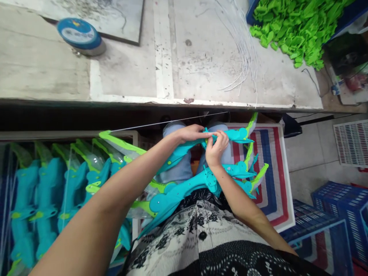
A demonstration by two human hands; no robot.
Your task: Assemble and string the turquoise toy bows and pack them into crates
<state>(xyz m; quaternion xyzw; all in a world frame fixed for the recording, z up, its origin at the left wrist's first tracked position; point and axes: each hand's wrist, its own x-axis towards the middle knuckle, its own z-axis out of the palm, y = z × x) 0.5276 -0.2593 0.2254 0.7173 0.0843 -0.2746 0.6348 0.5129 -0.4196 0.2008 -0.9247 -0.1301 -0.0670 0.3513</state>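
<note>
A teal and lime-green plastic bow-like piece (pixel 178 153) lies across my lap, a white string running from its left tip. My left hand (pixel 194 133) reaches its middle with fingers stretched along the top. Fingers of my right hand (pixel 217 147) are bent and closed around the same middle part, close to my left fingertips. A second teal piece (pixel 175 194) rests nearer my waist, below both hands, touching neither. Whatever small part may lie between my fingertips is too small to make out.
Several similar teal pieces (pixel 48 191) stand in a bin at left. Beyond my lap is a worn table (pixel 201 76) with white strings (pixel 244 57), a round blue-lidded tin (pixel 79 33) and lime-green parts (pixel 299 27). A striped tray (pixel 270 172) and blue crates (pixel 342 207) are at right.
</note>
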